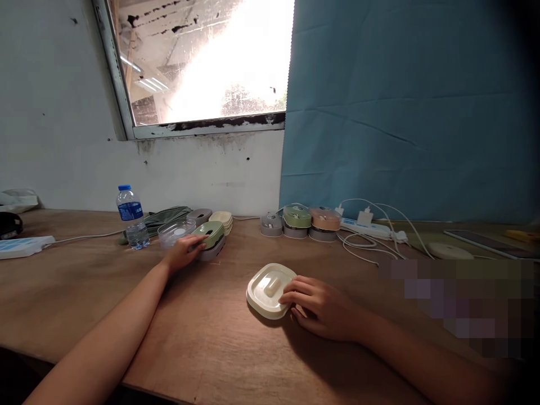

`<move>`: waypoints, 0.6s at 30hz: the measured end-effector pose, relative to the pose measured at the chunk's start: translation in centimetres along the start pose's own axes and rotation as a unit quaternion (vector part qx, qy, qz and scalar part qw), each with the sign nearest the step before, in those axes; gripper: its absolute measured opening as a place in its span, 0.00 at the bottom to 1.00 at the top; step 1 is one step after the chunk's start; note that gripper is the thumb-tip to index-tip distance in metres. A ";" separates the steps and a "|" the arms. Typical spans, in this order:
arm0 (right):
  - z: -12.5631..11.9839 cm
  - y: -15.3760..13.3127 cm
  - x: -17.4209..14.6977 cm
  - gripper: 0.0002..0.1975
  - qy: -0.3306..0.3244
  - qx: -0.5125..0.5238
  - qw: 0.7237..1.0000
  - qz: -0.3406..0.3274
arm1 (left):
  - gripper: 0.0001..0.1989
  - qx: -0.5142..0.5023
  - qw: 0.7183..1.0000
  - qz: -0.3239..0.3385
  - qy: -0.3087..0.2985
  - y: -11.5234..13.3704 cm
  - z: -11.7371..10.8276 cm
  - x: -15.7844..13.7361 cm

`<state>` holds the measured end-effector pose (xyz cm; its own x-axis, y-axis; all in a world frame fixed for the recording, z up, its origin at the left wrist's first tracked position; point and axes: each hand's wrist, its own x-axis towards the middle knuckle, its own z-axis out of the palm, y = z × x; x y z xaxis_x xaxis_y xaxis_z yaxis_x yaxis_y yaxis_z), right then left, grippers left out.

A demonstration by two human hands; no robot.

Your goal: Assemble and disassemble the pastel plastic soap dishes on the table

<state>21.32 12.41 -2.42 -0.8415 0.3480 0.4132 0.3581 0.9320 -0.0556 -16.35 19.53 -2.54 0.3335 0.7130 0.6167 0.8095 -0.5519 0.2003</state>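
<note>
Two bare hands work over one brown wooden table. The right hand lays its curved fingers over the rim of one cream, rounded-square plastic lid with a raised bar at its centre, on the table in front of the person; the thumb is at the near edge, and whether it pinches I cannot tell. The left hand reaches farther out, fingertips at one green rounded lid lying over a grey piece; its grip cannot be made out either.

Beside that hand is one clear plastic tub, partly covered by it. Behind stand one grey oval piece and a stack of cream pieces, too small to count. Three lidded boxes line up farther right: one grey, one green, one orange.

One blue-capped water bottle stands at left. Of two white power strips, the left one is cut off by the frame. Pixelated blocks hide part of the table's right side.
</note>
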 end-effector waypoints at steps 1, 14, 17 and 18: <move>0.0 0.0 0.0 0.13 -0.001 0.001 1.000 0.001 | 0.21 0.004 1.000 0.002 0.000 0.0 0.0 0.0; -0.1 -0.1 0.0 0.14 -0.007 0.003 1.000 0.007 | 0.19 0.018 0.998 0.022 -0.051 0.1 -0.4 0.1; -0.1 -0.1 0.0 0.14 -0.007 0.003 1.000 0.005 | 0.18 0.028 0.998 0.030 -0.057 0.4 -0.4 0.2; -0.1 -0.1 0.0 0.13 -0.006 0.002 1.000 0.005 | 0.18 0.031 0.997 0.033 -0.058 0.5 -0.5 0.2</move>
<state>21.31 12.30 -2.34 -0.8423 0.3586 0.4025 0.3647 0.9289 -0.0642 -16.08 19.22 -1.93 0.4381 0.7236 0.5334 0.8108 -0.5743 0.1130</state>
